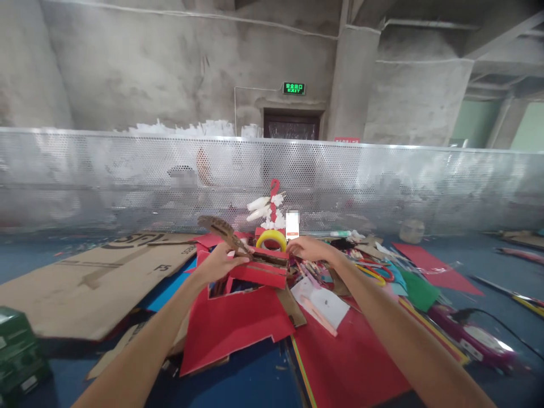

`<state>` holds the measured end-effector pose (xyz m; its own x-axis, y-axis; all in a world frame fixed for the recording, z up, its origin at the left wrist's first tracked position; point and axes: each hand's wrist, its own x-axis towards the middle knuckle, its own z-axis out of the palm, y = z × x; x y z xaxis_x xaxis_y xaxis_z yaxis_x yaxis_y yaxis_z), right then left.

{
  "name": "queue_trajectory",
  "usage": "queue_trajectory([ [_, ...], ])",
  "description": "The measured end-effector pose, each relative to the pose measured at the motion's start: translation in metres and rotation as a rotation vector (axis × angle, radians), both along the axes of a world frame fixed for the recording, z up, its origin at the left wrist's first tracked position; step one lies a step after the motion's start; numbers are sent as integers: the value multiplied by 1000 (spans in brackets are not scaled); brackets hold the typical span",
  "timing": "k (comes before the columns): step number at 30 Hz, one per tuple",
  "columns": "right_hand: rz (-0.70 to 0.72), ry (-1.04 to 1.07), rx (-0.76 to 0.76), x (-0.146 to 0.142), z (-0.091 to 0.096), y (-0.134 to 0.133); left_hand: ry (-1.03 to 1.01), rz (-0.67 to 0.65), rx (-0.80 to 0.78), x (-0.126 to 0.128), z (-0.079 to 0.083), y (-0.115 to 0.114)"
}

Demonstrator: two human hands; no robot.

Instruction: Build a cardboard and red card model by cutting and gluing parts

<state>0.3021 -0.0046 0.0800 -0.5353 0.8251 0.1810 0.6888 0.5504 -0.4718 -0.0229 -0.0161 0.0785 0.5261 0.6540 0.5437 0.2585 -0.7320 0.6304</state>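
A long narrow box-like piece of cardboard covered in red paper (266, 276) is in the middle, its brown inner edges facing up. My left hand (220, 262) grips its left end with closed fingers, thumb along the top. A curved strip of bare brown cardboard (219, 228) rises from that end, behind the hand. At the right end my right hand (310, 248) has its fingers curled together at the corner; the fingertips are partly hidden. Just behind the piece is a yellow roll of tape (272, 236). White flowers (260, 209) on a red hooked stand (274, 198) rise behind it.
Brown cardboard (106, 277) covers the left, a green box (21, 345) nearer. Red sheets (240, 323) lie in front. To the right are white paper (321, 303), scissors (378, 273), craft scraps and a purple corded device (471, 340). A perforated metal screen (127, 181) bounds the back.
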Motion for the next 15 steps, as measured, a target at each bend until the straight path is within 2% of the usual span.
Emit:
queue_trajectory([
  [3,40,83,-34,-9,9,-10,-31,-110,20,-6,4,-3],
  [8,134,185,-144,-24,19,-24,-186,-230,-64,-3,8,-9],
  [15,175,133,-79,-38,22,-30,-355,-194,-88,2,-2,0],
])
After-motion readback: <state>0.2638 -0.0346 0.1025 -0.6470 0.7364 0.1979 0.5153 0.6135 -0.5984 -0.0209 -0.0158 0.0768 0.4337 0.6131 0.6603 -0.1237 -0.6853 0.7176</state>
